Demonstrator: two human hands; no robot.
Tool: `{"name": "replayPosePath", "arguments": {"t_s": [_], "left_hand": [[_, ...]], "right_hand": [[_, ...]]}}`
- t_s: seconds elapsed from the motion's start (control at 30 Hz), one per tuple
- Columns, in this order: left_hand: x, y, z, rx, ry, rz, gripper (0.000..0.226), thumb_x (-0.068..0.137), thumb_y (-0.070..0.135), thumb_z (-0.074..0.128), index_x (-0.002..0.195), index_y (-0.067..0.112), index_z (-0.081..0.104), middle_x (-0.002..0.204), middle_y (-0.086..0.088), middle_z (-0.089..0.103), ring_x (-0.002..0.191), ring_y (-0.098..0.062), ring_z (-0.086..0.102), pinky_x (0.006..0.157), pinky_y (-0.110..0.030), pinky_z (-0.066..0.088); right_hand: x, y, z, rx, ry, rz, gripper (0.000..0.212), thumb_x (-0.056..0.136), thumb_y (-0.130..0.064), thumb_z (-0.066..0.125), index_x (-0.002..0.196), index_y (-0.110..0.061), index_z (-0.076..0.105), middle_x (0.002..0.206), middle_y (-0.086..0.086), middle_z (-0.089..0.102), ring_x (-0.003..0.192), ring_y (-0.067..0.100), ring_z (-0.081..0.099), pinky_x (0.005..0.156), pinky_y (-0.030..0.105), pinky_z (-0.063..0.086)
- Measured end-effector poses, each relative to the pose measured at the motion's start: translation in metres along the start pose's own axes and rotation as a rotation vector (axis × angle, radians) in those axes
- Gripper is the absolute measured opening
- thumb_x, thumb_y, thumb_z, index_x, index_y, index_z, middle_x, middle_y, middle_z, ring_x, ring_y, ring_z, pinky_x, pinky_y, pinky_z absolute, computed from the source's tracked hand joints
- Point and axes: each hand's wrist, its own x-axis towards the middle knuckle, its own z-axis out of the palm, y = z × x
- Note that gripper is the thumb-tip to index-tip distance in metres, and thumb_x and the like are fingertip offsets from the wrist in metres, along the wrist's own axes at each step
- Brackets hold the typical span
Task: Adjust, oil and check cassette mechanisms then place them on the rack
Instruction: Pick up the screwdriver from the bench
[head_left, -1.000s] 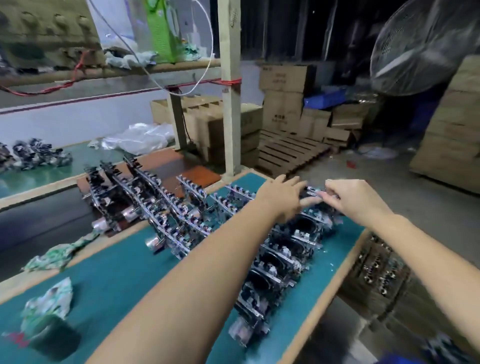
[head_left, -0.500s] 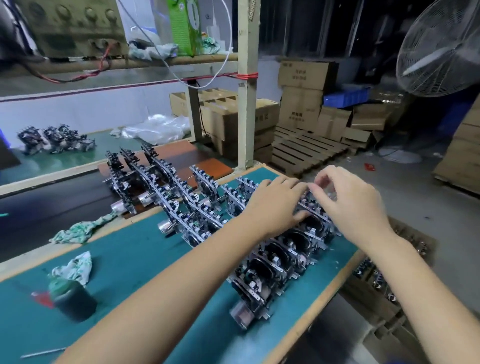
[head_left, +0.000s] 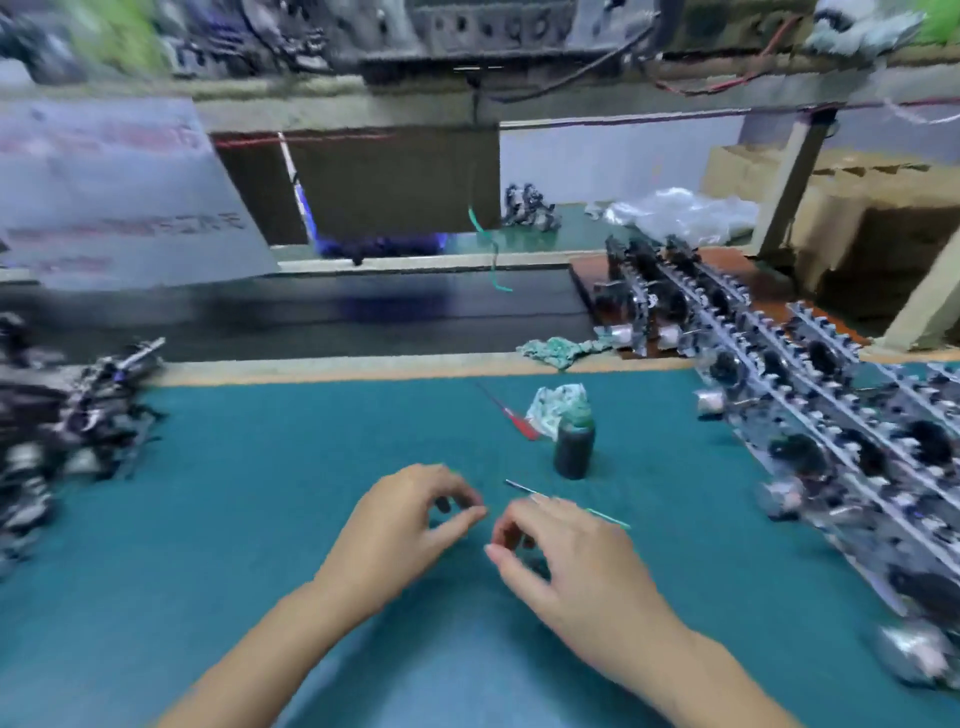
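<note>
Teal felt-covered worktop (head_left: 208, 519), workshop clutter blurred behind. Loose heap of black-and-silver cassette mechanisms (head_left: 62, 436) at 9 o'clock; racked rows of metal cassette mechanisms (head_left: 831, 431) at 3 o'clock, long axis running 11 to 5. Dark oil bottle (head_left: 574, 447) at 12, thin metal needle tool (head_left: 524, 488) beside it. Left hand (head_left: 400, 530) and right hand (head_left: 576, 561) hover at centre, fingers loosely curled, holding nothing discernible. Mechanisms judged stiff, light, snag-prone, delicate; grip by frame edges.
</note>
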Motion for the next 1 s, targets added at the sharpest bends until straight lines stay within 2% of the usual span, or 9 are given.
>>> {"name": "replayPosePath", "arguments": {"t_s": [0.2, 0.27, 0.4, 0.5, 0.6, 0.73, 0.83, 0.9, 1.0], "left_hand": [[-0.090, -0.087, -0.071, 0.136, 0.056, -0.247, 0.016, 0.086, 0.027, 0.069, 0.086, 0.040, 0.061, 0.087, 0.023, 0.062, 0.086, 0.004, 0.054, 0.079, -0.012, 0.038], [-0.116, -0.104, -0.096, 0.256, 0.111, -0.297, 0.005, 0.088, 0.034, 0.064, 0.092, 0.034, 0.067, 0.091, 0.017, 0.064, 0.091, -0.008, 0.059, 0.082, -0.024, 0.043], [-0.154, -0.123, -0.146, 0.534, 0.258, -0.323, 0.045, 0.079, 0.044, 0.046, 0.093, 0.012, 0.073, 0.093, -0.005, 0.068, 0.086, -0.029, 0.065, 0.076, -0.046, 0.053], [-0.173, -0.138, -0.176, 0.711, 0.353, -0.400, 0.034, 0.076, 0.030, 0.069, 0.097, 0.003, 0.071, 0.093, -0.014, 0.068, 0.085, -0.037, 0.066, 0.072, -0.053, 0.054], [-0.193, -0.158, -0.195, 0.833, 0.353, -0.503, 0.049, 0.064, 0.018, 0.088, 0.106, 0.001, 0.067, 0.096, -0.019, 0.066, 0.085, -0.040, 0.063, 0.069, -0.054, 0.052], [-0.219, -0.184, -0.204, 0.865, 0.289, -0.665, 0.051, 0.054, 0.022, 0.091, 0.094, -0.001, 0.068, 0.090, -0.018, 0.061, 0.072, -0.039, 0.063, 0.058, -0.052, 0.052], [-0.231, -0.192, -0.198, 0.753, 0.306, -0.627, 0.044, 0.056, 0.021, 0.091, 0.088, -0.001, 0.070, 0.087, -0.013, 0.057, 0.065, -0.036, 0.063, 0.055, -0.052, 0.053], [-0.233, -0.185, -0.192, 0.725, 0.368, -0.522, 0.045, 0.064, 0.041, 0.085, 0.084, 0.004, 0.069, 0.082, -0.006, 0.056, 0.062, -0.031, 0.062, 0.051, -0.048, 0.053], [-0.221, -0.157, -0.186, 0.680, 0.423, -0.412, 0.062, 0.075, 0.073, 0.044, 0.084, 0.015, 0.066, 0.081, 0.005, 0.056, 0.061, -0.024, 0.060, 0.048, -0.041, 0.052]], "right_hand": [[0.075, -0.074, 0.089, 0.017, -0.225, -0.181, 0.021, 0.095, -0.038, 0.045, 0.105, -0.022, 0.055, 0.104, -0.006, 0.057, 0.103, 0.014, 0.047, 0.083, 0.031, 0.038], [0.098, -0.105, 0.114, 0.046, -0.263, -0.271, 0.021, 0.095, -0.034, 0.048, 0.108, -0.019, 0.055, 0.109, 0.000, 0.058, 0.106, 0.018, 0.046, 0.084, 0.034, 0.038], [0.137, -0.170, 0.154, 0.111, -0.294, -0.410, 0.026, 0.094, -0.028, 0.052, 0.116, -0.014, 0.054, 0.115, 0.007, 0.055, 0.111, 0.023, 0.043, 0.084, 0.036, 0.036], [0.158, -0.213, 0.180, 0.119, -0.266, -0.498, 0.037, 0.093, -0.020, 0.055, 0.128, -0.010, 0.047, 0.122, 0.010, 0.049, 0.114, 0.027, 0.041, 0.086, 0.040, 0.038], [0.173, -0.244, 0.198, 0.140, -0.189, -0.557, 0.048, 0.091, -0.010, 0.054, 0.137, -0.010, 0.040, 0.130, 0.010, 0.045, 0.115, 0.028, 0.040, 0.088, 0.041, 0.038], [0.184, -0.259, 0.208, 0.029, -0.240, -0.708, 0.045, 0.093, -0.009, 0.050, 0.137, -0.009, 0.041, 0.134, 0.010, 0.046, 0.116, 0.029, 0.042, 0.094, 0.042, 0.041], [0.182, -0.256, 0.203, -0.006, -0.209, -0.743, 0.032, 0.093, -0.007, 0.050, 0.126, -0.008, 0.048, 0.121, 0.011, 0.049, 0.106, 0.028, 0.046, 0.083, 0.045, 0.047], [0.177, -0.249, 0.192, -0.024, -0.180, -0.789, 0.029, 0.091, -0.006, 0.054, 0.120, -0.007, 0.049, 0.113, 0.011, 0.049, 0.101, 0.029, 0.047, 0.076, 0.045, 0.049], [0.166, -0.229, 0.164, -0.032, -0.110, -0.800, 0.027, 0.090, -0.006, 0.058, 0.116, -0.010, 0.051, 0.107, 0.007, 0.048, 0.095, 0.026, 0.046, 0.069, 0.043, 0.049]]}}
